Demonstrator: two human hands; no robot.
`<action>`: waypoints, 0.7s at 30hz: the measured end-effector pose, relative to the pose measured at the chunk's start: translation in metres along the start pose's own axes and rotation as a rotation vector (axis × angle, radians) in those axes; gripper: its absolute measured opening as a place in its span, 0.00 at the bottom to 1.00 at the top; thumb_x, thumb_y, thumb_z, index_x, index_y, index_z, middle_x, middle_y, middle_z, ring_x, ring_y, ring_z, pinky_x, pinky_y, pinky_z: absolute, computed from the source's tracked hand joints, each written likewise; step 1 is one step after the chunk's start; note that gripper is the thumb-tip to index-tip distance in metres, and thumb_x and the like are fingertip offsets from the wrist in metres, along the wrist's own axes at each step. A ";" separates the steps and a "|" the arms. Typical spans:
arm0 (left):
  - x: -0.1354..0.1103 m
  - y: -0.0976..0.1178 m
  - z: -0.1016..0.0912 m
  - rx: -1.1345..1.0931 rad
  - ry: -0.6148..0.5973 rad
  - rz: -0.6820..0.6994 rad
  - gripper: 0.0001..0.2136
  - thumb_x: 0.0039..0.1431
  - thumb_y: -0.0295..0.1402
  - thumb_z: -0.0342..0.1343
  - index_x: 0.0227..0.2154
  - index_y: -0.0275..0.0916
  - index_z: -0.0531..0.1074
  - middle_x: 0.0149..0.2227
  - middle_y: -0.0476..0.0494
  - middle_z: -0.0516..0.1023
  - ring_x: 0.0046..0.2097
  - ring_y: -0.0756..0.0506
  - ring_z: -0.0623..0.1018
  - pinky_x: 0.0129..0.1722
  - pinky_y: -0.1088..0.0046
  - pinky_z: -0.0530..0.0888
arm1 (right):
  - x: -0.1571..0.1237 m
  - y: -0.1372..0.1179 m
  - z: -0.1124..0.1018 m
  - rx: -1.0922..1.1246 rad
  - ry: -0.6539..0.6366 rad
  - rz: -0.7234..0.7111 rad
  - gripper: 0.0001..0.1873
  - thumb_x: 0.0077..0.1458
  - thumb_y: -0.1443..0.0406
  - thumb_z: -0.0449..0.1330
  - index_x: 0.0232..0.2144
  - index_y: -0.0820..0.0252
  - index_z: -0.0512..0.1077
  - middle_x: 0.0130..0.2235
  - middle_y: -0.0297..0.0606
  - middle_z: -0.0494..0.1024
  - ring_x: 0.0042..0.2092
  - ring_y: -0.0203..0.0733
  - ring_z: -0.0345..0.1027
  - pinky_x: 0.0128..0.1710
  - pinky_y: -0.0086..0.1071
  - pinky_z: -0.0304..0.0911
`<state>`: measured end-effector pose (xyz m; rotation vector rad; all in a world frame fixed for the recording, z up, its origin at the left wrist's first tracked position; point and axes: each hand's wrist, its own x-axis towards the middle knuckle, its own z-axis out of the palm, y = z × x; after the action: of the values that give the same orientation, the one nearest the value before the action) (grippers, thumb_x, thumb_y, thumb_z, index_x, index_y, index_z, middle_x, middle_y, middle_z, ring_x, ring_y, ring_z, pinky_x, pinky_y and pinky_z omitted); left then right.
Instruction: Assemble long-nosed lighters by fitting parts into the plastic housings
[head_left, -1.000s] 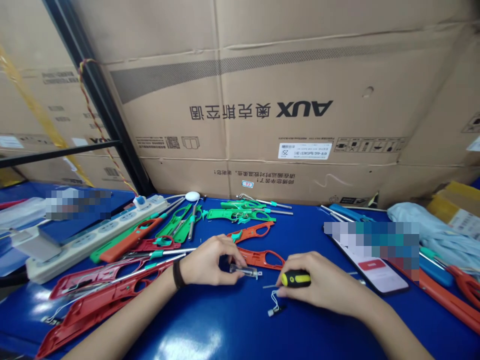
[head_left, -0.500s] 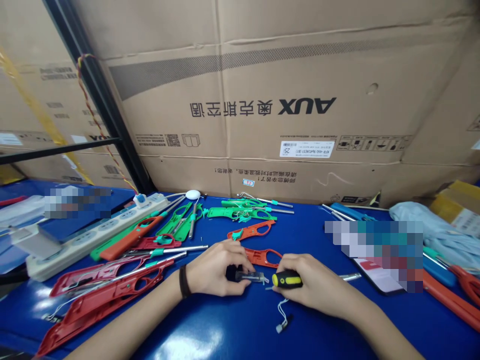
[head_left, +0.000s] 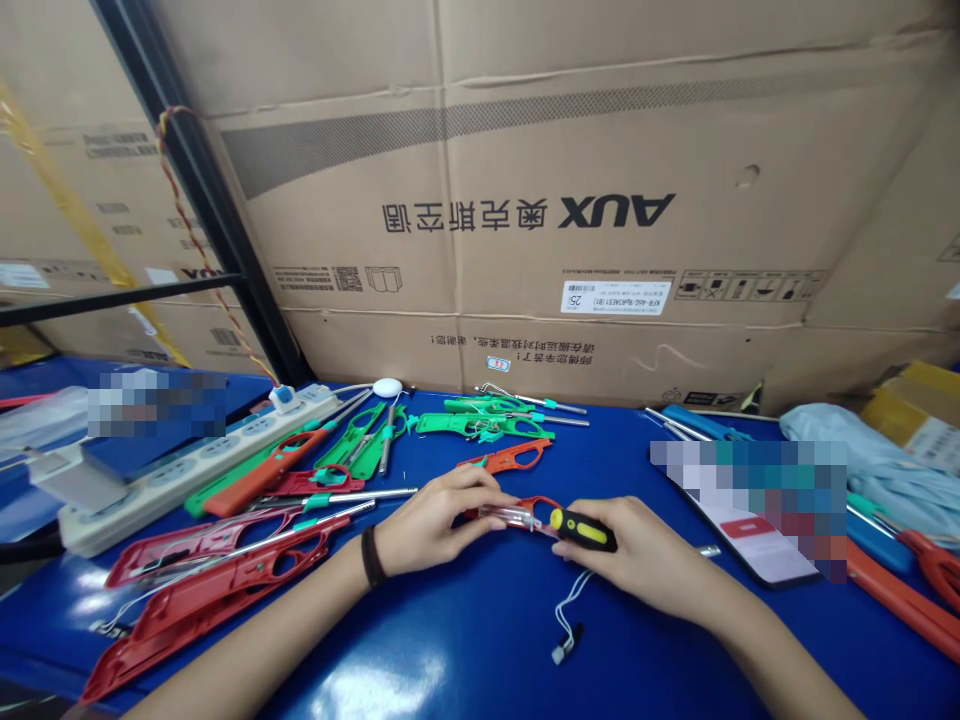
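My left hand [head_left: 454,515] is closed, its thumb and fingers pinching a small clear plastic lighter tank [head_left: 511,516]. In my right hand [head_left: 630,550] is a screwdriver with a yellow and black handle [head_left: 583,529], its handle end toward the tank. A shiny metal end [head_left: 709,550] shows beyond that hand; what it belongs to is hidden. Below the fingers, a white wire [head_left: 562,605] with a small black and clear end piece lies on the table. Behind the tank is an orange lighter shell half [head_left: 553,504], partly covered, with another orange shell half [head_left: 517,457] farther back.
Red lighter shells [head_left: 225,585] with metal tubes lie at left, beside a white power strip [head_left: 202,465]. Green shells [head_left: 484,425] are at the back, before a large cardboard box [head_left: 487,130]. At right are a phone [head_left: 757,545] and a blue-grey bag [head_left: 862,450].
Both hands have moved slightly away from me, bringing the clear tank in front of the orange shell half. The screwdriver has shifted slightly right and up, still in my right hand.
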<state>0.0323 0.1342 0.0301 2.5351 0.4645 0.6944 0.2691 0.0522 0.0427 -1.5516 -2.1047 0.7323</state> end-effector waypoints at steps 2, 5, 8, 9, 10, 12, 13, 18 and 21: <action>0.000 -0.001 0.001 -0.010 -0.008 0.002 0.10 0.63 0.29 0.52 0.46 0.38 0.72 0.42 0.41 0.74 0.43 0.47 0.74 0.45 0.70 0.71 | 0.000 -0.002 0.001 0.010 0.031 0.002 0.13 0.56 0.57 0.57 0.26 0.59 0.70 0.24 0.29 0.72 0.26 0.34 0.58 0.24 0.25 0.50; -0.001 -0.003 0.002 -0.047 -0.018 0.019 0.09 0.63 0.27 0.50 0.44 0.38 0.72 0.42 0.43 0.76 0.43 0.48 0.75 0.46 0.71 0.71 | 0.000 -0.004 0.002 0.044 0.056 0.021 0.16 0.58 0.55 0.54 0.25 0.60 0.67 0.24 0.30 0.71 0.25 0.33 0.58 0.24 0.25 0.50; -0.002 -0.004 0.004 -0.063 0.019 0.026 0.10 0.63 0.26 0.51 0.45 0.38 0.71 0.42 0.44 0.77 0.43 0.49 0.76 0.45 0.73 0.71 | 0.001 -0.004 0.002 0.028 0.100 0.022 0.17 0.58 0.54 0.53 0.24 0.60 0.67 0.22 0.29 0.69 0.24 0.33 0.56 0.23 0.25 0.49; -0.002 -0.004 0.004 -0.059 0.034 0.027 0.10 0.63 0.26 0.51 0.45 0.38 0.71 0.43 0.44 0.78 0.43 0.49 0.76 0.44 0.73 0.71 | 0.002 -0.004 0.003 0.015 0.114 0.017 0.17 0.58 0.55 0.53 0.24 0.60 0.67 0.22 0.29 0.68 0.24 0.32 0.56 0.23 0.25 0.49; -0.002 -0.004 0.004 -0.057 0.048 0.030 0.10 0.63 0.26 0.52 0.45 0.38 0.72 0.43 0.44 0.78 0.43 0.49 0.76 0.44 0.74 0.72 | 0.002 -0.003 0.003 0.006 0.122 0.012 0.16 0.57 0.56 0.54 0.24 0.60 0.67 0.22 0.28 0.67 0.24 0.32 0.55 0.23 0.25 0.49; -0.002 -0.004 0.004 -0.059 0.069 0.043 0.09 0.63 0.27 0.53 0.45 0.39 0.72 0.42 0.45 0.78 0.43 0.49 0.77 0.44 0.74 0.72 | 0.002 -0.003 0.004 0.004 0.117 -0.002 0.14 0.57 0.57 0.54 0.24 0.60 0.68 0.22 0.29 0.68 0.25 0.33 0.55 0.23 0.25 0.50; -0.002 -0.003 0.004 -0.063 0.078 0.050 0.09 0.62 0.27 0.53 0.45 0.39 0.72 0.42 0.45 0.79 0.43 0.49 0.77 0.44 0.74 0.72 | 0.002 -0.003 0.004 0.007 0.114 -0.005 0.14 0.56 0.58 0.55 0.25 0.60 0.69 0.22 0.29 0.69 0.25 0.33 0.56 0.24 0.25 0.50; -0.002 -0.001 0.004 -0.052 0.104 0.039 0.09 0.61 0.29 0.55 0.44 0.40 0.73 0.41 0.47 0.79 0.41 0.50 0.78 0.43 0.76 0.72 | 0.002 -0.004 0.005 0.007 0.126 0.004 0.15 0.57 0.57 0.54 0.24 0.60 0.69 0.22 0.30 0.70 0.25 0.33 0.57 0.23 0.25 0.50; -0.002 0.001 0.004 -0.060 0.103 0.034 0.09 0.61 0.29 0.55 0.43 0.39 0.74 0.41 0.46 0.80 0.41 0.50 0.78 0.43 0.77 0.72 | 0.002 -0.004 0.005 0.010 0.124 -0.011 0.15 0.57 0.57 0.55 0.24 0.60 0.69 0.23 0.30 0.70 0.25 0.34 0.59 0.24 0.25 0.51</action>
<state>0.0334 0.1314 0.0264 2.4647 0.4287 0.8417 0.2623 0.0525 0.0411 -1.5376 -2.0146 0.6250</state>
